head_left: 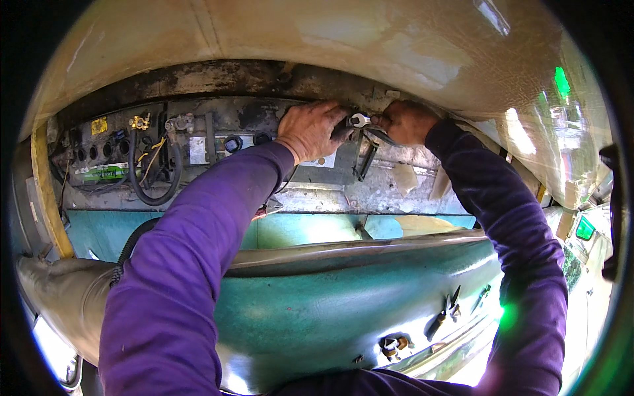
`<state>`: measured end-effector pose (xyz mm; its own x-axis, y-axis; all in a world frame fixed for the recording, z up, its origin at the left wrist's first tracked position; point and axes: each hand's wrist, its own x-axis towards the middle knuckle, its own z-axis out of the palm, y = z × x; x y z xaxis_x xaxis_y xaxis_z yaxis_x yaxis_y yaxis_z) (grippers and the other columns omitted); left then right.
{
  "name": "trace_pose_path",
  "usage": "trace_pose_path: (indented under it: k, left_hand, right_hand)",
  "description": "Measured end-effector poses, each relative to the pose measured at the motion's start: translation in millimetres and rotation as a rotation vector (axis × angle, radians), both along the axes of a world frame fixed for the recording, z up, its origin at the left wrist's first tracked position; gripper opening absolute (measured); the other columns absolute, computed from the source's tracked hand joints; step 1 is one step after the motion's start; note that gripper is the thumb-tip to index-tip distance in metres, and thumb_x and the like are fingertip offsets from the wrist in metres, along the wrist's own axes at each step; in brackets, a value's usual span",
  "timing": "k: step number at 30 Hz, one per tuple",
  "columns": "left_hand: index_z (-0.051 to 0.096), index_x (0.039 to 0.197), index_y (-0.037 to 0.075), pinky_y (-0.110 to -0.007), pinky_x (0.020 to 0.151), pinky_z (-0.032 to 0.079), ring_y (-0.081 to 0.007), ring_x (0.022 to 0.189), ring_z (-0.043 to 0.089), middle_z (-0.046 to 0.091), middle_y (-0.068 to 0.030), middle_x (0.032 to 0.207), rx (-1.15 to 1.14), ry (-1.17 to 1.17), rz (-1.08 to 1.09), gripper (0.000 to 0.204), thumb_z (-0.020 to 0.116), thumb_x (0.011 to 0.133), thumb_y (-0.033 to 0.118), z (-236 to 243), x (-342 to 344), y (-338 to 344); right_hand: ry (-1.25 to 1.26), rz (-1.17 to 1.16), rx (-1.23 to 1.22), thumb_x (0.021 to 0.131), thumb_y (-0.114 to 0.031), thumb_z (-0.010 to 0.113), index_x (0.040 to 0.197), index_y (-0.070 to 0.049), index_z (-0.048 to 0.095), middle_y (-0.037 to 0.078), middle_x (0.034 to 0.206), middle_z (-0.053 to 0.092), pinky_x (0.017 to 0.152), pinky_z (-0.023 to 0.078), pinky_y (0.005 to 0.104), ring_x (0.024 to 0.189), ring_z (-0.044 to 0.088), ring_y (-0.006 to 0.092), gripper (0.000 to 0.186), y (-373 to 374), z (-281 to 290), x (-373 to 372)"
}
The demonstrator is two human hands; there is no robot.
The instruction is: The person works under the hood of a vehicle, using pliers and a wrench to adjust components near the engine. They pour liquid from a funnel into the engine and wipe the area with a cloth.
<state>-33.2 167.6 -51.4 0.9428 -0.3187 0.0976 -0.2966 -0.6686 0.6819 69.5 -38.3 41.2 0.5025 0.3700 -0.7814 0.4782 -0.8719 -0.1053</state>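
A silver open-ended wrench [360,121] is gripped in my right hand [408,123], its head at the right end of a dirty dark battery [310,173]. A black cable [381,136] passes just beneath that hand. My left hand [312,129] rests on the battery's top, fingers bent and thumb close to the wrench head. Whatever lies between those fingertips is hidden. To the left stands another battery [99,153] with a green label and open round cell holes. A thick black cable [157,200] loops down between terminals beside it.
Below the batteries runs a green padded surface [343,310]. Pliers [441,318] and a few small brass-coloured metal parts [394,344] lie on it at the right. A tan padded cover [317,33] arches overhead. A yellow post [50,191] stands at the far left.
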Motion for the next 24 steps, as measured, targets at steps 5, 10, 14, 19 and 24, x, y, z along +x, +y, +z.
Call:
trace_pose_path:
  k: [5, 10, 14, 19, 24]
  left_hand:
    - [0.070, 0.114, 0.015, -0.044, 0.078, 0.058, -0.0323, 0.094, 0.070, 0.069, -0.0083, 0.109, -0.027, -0.007, 0.007, 0.036, 0.066, 0.090, 0.041, -1.3, -0.3, 0.4]
    - [0.067, 0.119, 0.016, -0.041, 0.087, 0.057, -0.0282, 0.105, 0.068, 0.066, -0.0057, 0.116, 0.005, 0.038, -0.054, 0.039, 0.071, 0.084, 0.033, -0.5, 0.5, 3.4]
    - [0.065, 0.122, 0.015, -0.043, 0.086, 0.057, -0.0302, 0.104, 0.068, 0.066, -0.0076, 0.116, -0.016, 0.018, -0.066, 0.044, 0.073, 0.083, 0.034, 0.7, 1.1, 4.7]
    - [0.069, 0.116, 0.014, -0.044, 0.080, 0.059, -0.0325, 0.095, 0.070, 0.069, -0.0107, 0.113, 0.003, 0.045, -0.019, 0.039, 0.065, 0.092, 0.043, 0.9, -0.4, 1.0]
    - [0.070, 0.115, 0.016, -0.043, 0.075, 0.059, -0.0316, 0.091, 0.070, 0.070, -0.0089, 0.107, -0.017, -0.007, 0.005, 0.036, 0.064, 0.092, 0.043, 1.7, -1.2, 0.1]
  right_hand:
    - [-0.064, -0.321, 0.090, 0.100, -0.039, 0.053, 0.085, 0.002, 0.073, 0.029, 0.088, 0.070, 0.083, 0.056, 0.0482, 0.089, 0.069, 0.0454, 0.048, -37.0, -49.0, -59.0]
    - [0.049, -0.651, 0.838, 0.094, -0.019, 0.049, 0.088, -0.009, 0.059, 0.010, 0.075, 0.052, 0.064, 0.043, 0.0416, 0.067, 0.047, 0.0243, 0.015, 4.3, -132.0, -146.4]
    - [0.359, -1.621, 0.832, 0.100, -0.021, 0.046, 0.092, -0.011, 0.055, 0.007, 0.074, 0.050, 0.058, 0.040, 0.0397, 0.062, 0.045, 0.0213, 0.015, 33.2, -103.9, -141.0]
    - [-0.147, -0.007, 0.199, 0.107, -0.035, 0.044, 0.121, 0.000, 0.062, 0.024, 0.100, 0.071, 0.083, 0.055, 0.0480, 0.090, 0.068, 0.0408, 0.042, -15.3, -12.6, -69.8]
    - [-0.008, -0.117, 0.058, 0.106, -0.051, 0.039, 0.100, -0.002, 0.072, 0.029, 0.100, 0.069, 0.091, 0.051, 0.0503, 0.095, 0.066, 0.0463, 0.060, -11.4, 3.3, -20.5]
